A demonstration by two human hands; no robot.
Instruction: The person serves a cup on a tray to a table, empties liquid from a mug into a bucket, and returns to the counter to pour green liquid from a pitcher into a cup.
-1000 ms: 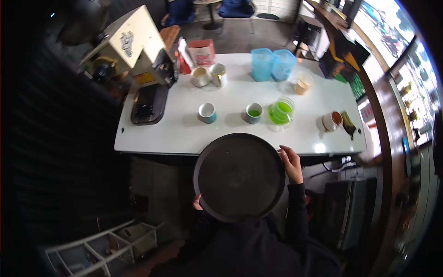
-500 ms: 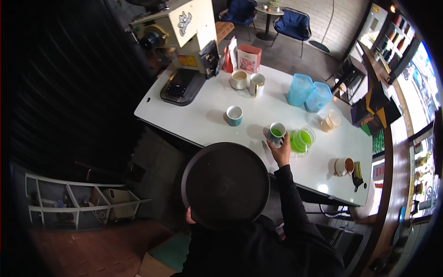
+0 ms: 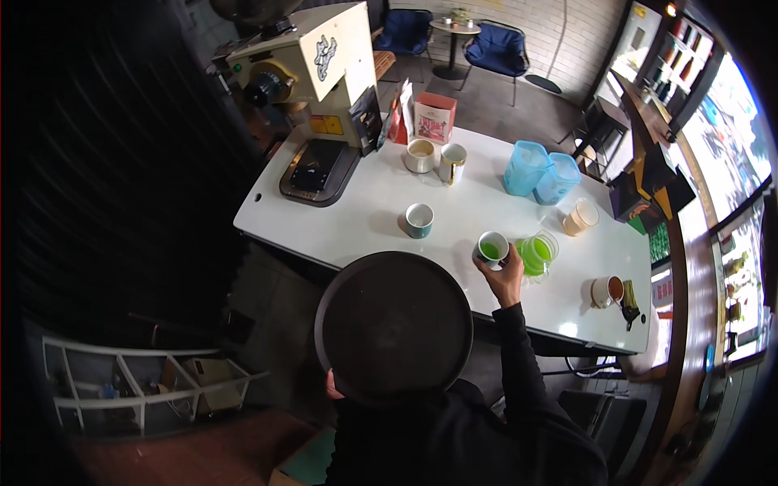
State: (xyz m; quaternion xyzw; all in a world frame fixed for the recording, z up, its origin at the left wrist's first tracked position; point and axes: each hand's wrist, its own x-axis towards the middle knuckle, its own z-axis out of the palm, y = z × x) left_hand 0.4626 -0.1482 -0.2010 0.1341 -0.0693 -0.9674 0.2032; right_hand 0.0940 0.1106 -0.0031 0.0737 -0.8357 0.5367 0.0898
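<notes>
My left hand (image 3: 332, 385) grips the rim of a round dark tray (image 3: 393, 324) at its lower left; only some fingers show. The tray hangs level in front of the table, with nothing on it. My right hand (image 3: 506, 278) is closed around a cup (image 3: 492, 248) with green liquid inside. Whether its base touches the table, I cannot tell. Just right of that cup stands a glass jug (image 3: 536, 254) of bright green liquid. Further left on the table is another teal and white cup (image 3: 419, 220).
On the white table (image 3: 356, 231) stand a grinder-like machine (image 3: 336, 65), two pale mugs (image 3: 453, 164), blue plastic pitchers (image 3: 527, 168), a beige cup (image 3: 581, 217) and a white mug (image 3: 607, 292). Red and white packages (image 3: 434, 118) sit at the back edge.
The view has shifted, so the table things appear slightly lower. My right hand keeps its hold on the cup, and my left hand still holds the tray.
</notes>
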